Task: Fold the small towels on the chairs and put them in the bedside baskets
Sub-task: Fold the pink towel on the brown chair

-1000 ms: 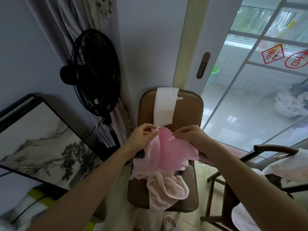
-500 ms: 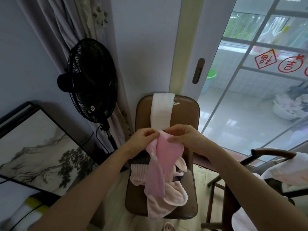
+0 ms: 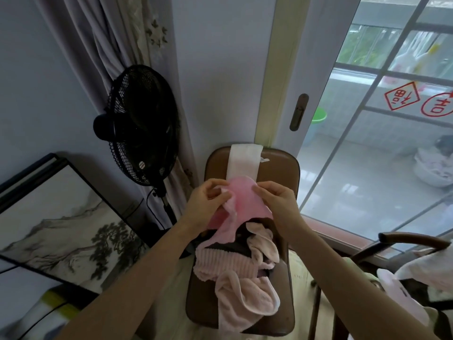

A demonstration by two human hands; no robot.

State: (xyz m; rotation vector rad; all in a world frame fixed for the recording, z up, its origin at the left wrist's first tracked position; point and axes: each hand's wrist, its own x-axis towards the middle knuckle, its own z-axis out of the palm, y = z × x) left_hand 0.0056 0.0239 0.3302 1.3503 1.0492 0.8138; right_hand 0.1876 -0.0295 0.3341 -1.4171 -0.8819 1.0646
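A small bright pink towel [image 3: 241, 201] hangs in the air above the brown padded chair [image 3: 282, 173]. My left hand [image 3: 206, 204] pinches its left edge and my right hand [image 3: 277, 202] pinches its right edge, both at the top. Below it, a heap of pale pink towels [image 3: 242, 285] lies on the chair seat, mixed with something dark. A white towel [image 3: 244, 163] is draped over the chair back. No basket is in view.
A black standing fan [image 3: 137, 126] and a curtain are left of the chair. A framed ink painting [image 3: 56, 224] leans against the wall at the left. A second dark wooden chair [image 3: 402, 241] with pale cloths stands at the right, beside the glass sliding door [image 3: 367, 143].
The pink towel was spread wide, then hung in a narrow strip. Now both hands hold it bunched and higher, close together. The camera has tilted down a little.
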